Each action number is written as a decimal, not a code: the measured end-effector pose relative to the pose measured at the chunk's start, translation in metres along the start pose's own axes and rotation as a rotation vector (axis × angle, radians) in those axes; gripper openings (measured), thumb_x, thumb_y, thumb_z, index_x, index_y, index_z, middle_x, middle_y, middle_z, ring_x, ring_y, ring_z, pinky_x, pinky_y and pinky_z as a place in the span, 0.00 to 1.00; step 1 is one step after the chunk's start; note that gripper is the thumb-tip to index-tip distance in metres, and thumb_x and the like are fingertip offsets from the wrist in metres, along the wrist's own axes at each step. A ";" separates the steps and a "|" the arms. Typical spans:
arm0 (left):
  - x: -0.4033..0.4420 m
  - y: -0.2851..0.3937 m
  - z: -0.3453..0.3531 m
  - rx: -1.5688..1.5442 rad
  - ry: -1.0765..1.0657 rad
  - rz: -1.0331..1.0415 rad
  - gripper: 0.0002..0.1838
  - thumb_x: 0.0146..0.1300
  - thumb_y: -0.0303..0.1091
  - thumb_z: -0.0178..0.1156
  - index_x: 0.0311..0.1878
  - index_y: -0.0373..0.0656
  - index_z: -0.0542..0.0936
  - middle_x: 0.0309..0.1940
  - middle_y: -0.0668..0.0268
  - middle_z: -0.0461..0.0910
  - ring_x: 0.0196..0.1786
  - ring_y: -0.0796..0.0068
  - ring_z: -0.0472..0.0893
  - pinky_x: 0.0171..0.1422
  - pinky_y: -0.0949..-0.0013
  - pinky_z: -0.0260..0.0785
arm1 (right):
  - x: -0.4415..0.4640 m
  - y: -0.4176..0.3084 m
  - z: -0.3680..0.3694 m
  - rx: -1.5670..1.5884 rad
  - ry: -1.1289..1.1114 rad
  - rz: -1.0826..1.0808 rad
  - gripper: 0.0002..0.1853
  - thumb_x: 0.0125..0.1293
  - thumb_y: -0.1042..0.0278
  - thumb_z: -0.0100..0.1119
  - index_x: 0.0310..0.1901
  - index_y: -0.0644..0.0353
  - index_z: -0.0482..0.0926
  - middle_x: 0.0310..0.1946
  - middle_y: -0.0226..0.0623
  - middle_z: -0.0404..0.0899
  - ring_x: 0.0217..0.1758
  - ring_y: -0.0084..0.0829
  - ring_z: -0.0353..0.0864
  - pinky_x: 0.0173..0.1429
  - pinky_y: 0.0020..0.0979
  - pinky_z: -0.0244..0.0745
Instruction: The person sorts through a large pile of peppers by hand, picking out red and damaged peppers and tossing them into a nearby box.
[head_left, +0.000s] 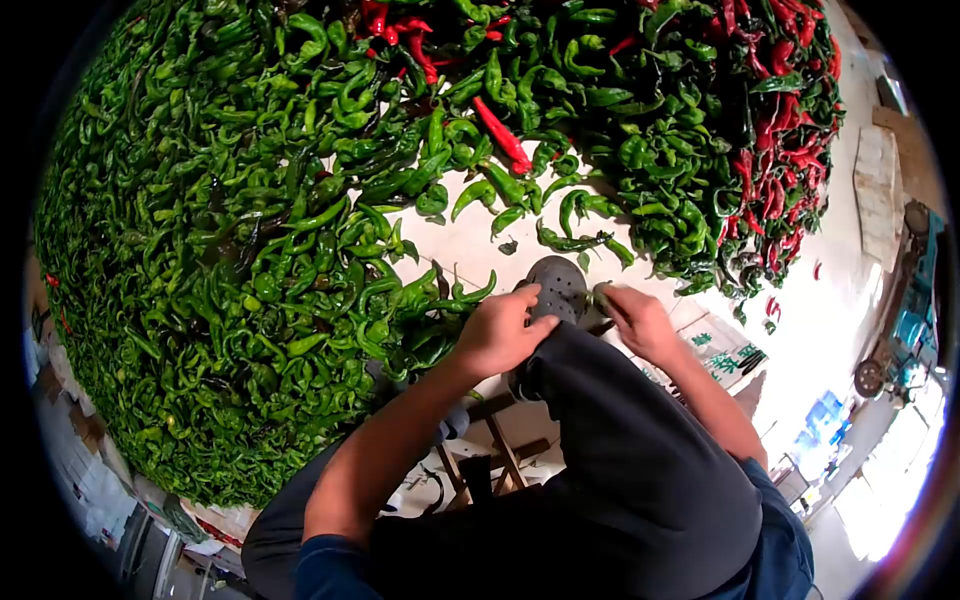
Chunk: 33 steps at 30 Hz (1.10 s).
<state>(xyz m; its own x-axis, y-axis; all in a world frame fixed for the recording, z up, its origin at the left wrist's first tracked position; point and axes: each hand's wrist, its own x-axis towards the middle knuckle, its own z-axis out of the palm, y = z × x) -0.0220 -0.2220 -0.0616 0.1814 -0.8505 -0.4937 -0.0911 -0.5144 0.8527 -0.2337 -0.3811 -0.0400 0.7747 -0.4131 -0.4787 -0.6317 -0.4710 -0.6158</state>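
Note:
My left hand [503, 330] is over the front of the grey clog [557, 280] and beside my trouser leg. Its thumb and forefinger are apart, and I see nothing between them. On the other side of the clog, my right hand [637, 318] has its fingertips closed around a small green pepper [601, 297], mostly covered by the fingers. Loose green peppers [400, 290] lie just left of my left hand. A few more green peppers [580, 215] and one long red pepper [502, 136] lie ahead of the clog.
A large heap of green peppers [220, 250] fills the left side. Red peppers [780, 170] edge the heap at the far right. Printed cardboard [715, 345] lies on the pale floor beside my right forearm. A wooden frame [500, 440] is under my legs. Blue-green machinery [910, 320] stands far right.

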 end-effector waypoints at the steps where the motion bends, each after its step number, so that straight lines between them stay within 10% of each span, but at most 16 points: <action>1: 0.006 -0.011 -0.002 0.144 0.063 0.016 0.22 0.65 0.38 0.66 0.55 0.29 0.78 0.42 0.52 0.85 0.41 0.63 0.85 0.44 0.65 0.76 | -0.027 0.023 -0.004 -0.156 -0.051 0.063 0.14 0.66 0.68 0.60 0.53 0.60 0.80 0.42 0.50 0.84 0.44 0.49 0.85 0.47 0.42 0.80; 5: 0.074 -0.045 -0.037 0.412 0.485 -0.003 0.20 0.62 0.40 0.66 0.48 0.32 0.81 0.37 0.50 0.84 0.41 0.50 0.84 0.49 0.55 0.75 | -0.081 0.053 -0.032 -0.742 -0.891 0.410 0.23 0.67 0.50 0.60 0.58 0.54 0.78 0.39 0.46 0.84 0.46 0.45 0.85 0.51 0.46 0.78; 11: 0.152 -0.001 -0.076 0.630 0.338 -0.324 0.31 0.62 0.52 0.67 0.59 0.41 0.69 0.41 0.47 0.84 0.43 0.44 0.85 0.48 0.46 0.76 | 0.035 0.006 -0.008 -0.031 0.085 0.047 0.17 0.66 0.60 0.63 0.52 0.60 0.78 0.37 0.47 0.80 0.41 0.52 0.82 0.47 0.47 0.79; 14: 0.166 -0.010 -0.067 0.722 0.383 -0.259 0.28 0.62 0.52 0.66 0.57 0.47 0.68 0.39 0.49 0.84 0.40 0.45 0.85 0.45 0.45 0.76 | 0.127 -0.028 0.021 -0.182 0.291 -0.173 0.18 0.64 0.63 0.62 0.53 0.61 0.76 0.38 0.45 0.80 0.40 0.46 0.83 0.41 0.42 0.81; 21: 0.165 -0.015 -0.057 0.296 0.505 -0.351 0.25 0.62 0.43 0.66 0.59 0.50 0.70 0.42 0.55 0.85 0.43 0.47 0.84 0.47 0.46 0.74 | 0.217 -0.039 0.067 -0.468 0.387 -0.124 0.12 0.55 0.70 0.61 0.42 0.62 0.78 0.36 0.45 0.79 0.40 0.45 0.82 0.44 0.42 0.79; 26: 0.151 -0.039 -0.042 0.194 0.537 -0.151 0.49 0.52 0.41 0.76 0.75 0.48 0.62 0.40 0.57 0.84 0.39 0.60 0.85 0.48 0.57 0.75 | 0.194 -0.025 0.049 -0.198 0.383 0.136 0.08 0.57 0.67 0.60 0.35 0.61 0.81 0.37 0.46 0.81 0.42 0.46 0.82 0.44 0.45 0.80; 33: 0.158 -0.057 -0.030 0.121 0.691 -0.108 0.25 0.59 0.31 0.67 0.59 0.39 0.72 0.39 0.57 0.85 0.37 0.62 0.84 0.46 0.60 0.76 | 0.195 -0.031 0.031 -0.107 0.657 -0.278 0.24 0.56 0.70 0.61 0.56 0.68 0.74 0.42 0.50 0.80 0.47 0.48 0.79 0.52 0.43 0.77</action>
<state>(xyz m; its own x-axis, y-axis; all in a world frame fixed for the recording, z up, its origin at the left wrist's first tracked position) 0.0409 -0.3241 -0.1835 0.7717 -0.5503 -0.3187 -0.1385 -0.6346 0.7604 -0.0626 -0.4233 -0.1336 0.7510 -0.6346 0.1823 -0.4394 -0.6864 -0.5794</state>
